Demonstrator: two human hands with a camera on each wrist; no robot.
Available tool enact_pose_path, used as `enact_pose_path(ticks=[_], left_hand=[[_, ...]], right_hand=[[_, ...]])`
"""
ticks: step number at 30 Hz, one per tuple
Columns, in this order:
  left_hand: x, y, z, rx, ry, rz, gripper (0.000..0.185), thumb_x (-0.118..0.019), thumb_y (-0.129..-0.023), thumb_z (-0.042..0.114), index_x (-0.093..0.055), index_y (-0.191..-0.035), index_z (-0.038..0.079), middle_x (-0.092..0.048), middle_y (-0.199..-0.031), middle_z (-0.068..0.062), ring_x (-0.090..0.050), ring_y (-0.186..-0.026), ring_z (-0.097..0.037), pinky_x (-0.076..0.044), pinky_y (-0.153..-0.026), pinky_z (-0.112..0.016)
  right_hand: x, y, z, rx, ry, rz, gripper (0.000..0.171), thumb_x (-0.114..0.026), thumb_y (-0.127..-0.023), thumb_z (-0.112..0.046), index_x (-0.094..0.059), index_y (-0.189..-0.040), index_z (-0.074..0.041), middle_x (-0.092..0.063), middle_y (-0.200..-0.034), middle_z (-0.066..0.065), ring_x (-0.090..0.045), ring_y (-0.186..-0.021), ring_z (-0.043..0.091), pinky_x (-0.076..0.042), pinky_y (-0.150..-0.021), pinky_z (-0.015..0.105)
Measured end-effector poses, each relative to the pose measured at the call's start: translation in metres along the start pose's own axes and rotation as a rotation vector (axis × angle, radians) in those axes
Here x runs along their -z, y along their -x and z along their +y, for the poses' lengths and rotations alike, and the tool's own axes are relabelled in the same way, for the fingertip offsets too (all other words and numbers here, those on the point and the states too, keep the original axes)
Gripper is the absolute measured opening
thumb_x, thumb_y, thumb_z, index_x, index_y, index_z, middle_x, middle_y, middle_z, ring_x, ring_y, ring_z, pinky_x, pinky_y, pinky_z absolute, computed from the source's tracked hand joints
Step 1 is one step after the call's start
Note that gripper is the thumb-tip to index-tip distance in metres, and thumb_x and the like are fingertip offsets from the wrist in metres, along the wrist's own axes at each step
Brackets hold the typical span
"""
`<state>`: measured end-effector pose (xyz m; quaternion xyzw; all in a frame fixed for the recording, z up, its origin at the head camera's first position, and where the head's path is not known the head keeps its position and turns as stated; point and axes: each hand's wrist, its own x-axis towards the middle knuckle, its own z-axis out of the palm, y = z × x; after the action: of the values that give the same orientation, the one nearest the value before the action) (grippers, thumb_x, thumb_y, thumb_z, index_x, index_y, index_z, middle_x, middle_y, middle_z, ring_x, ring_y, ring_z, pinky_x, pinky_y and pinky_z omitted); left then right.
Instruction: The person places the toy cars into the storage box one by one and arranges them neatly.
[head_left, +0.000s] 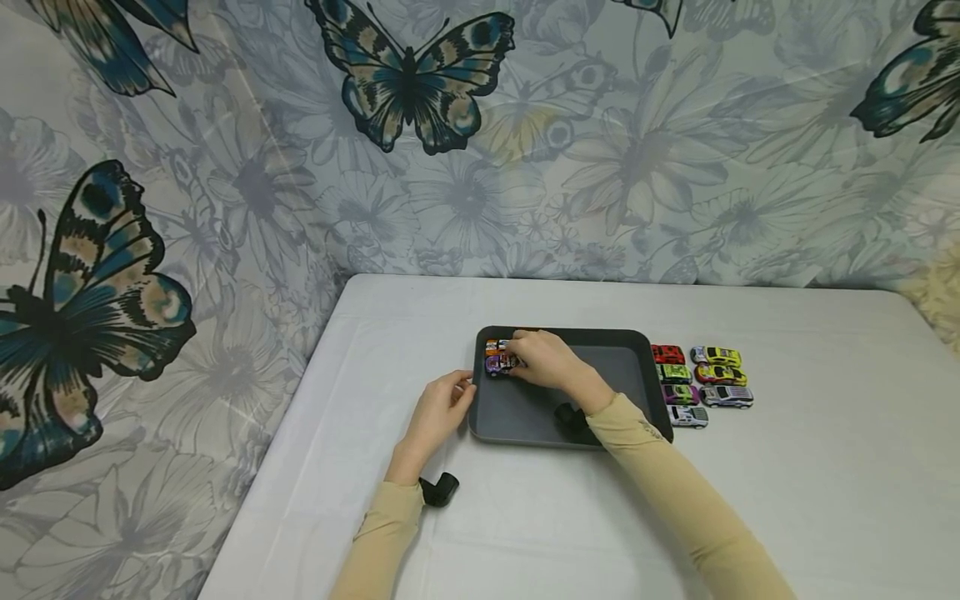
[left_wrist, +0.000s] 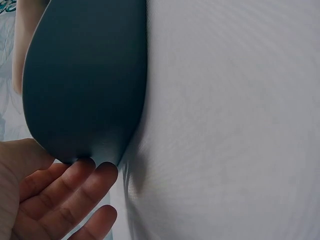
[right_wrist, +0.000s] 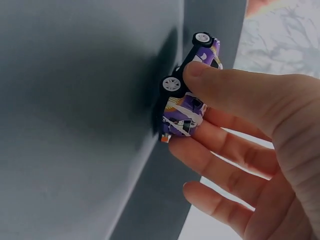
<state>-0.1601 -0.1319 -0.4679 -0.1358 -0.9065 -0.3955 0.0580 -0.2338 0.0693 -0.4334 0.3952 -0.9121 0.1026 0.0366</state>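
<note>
The right hand (head_left: 551, 361) pinches a purple toy car (right_wrist: 182, 115) between thumb and fingers, at the left end of the dark grey tray (head_left: 517, 421). In the right wrist view the car is tilted, close to the tray's wall, with its white-hubbed wheels showing. An orange toy car (head_left: 492, 346) sits beside it in the tray's far left corner, partly hidden by the fingers. At the tray's left rim, the left hand (head_left: 437, 414) holds the edge, its fingertips (left_wrist: 82, 167) against the wall and its thumb partly hidden behind it.
Right of the tray, several toy cars stand in two columns, among them a red car (head_left: 667, 354), a yellow car (head_left: 716, 355) and a silver car (head_left: 726, 397). A white cloth covers the table (head_left: 825, 467). Butterfly-patterned fabric (head_left: 645, 167) hangs behind it.
</note>
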Motion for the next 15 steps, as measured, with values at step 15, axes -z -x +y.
enact_pose_path(ticks=[15], left_hand=[[-0.0021,0.0007,-0.0015,-0.011,0.004,0.001,0.025,-0.058,-0.092,0.011,-0.062,-0.113,-0.002,-0.065,-0.088,-0.007,-0.060,-0.068,-0.011,-0.049,-0.061,-0.024]], right_hand=[[-0.0073,-0.0036,-0.0023,0.002,0.047,-0.003,0.021,-0.079,-0.074,-0.021,-0.068,-0.086,-0.008,-0.059,-0.079,0.003,-0.057,-0.066,0.016,-0.047,-0.062,0.034]])
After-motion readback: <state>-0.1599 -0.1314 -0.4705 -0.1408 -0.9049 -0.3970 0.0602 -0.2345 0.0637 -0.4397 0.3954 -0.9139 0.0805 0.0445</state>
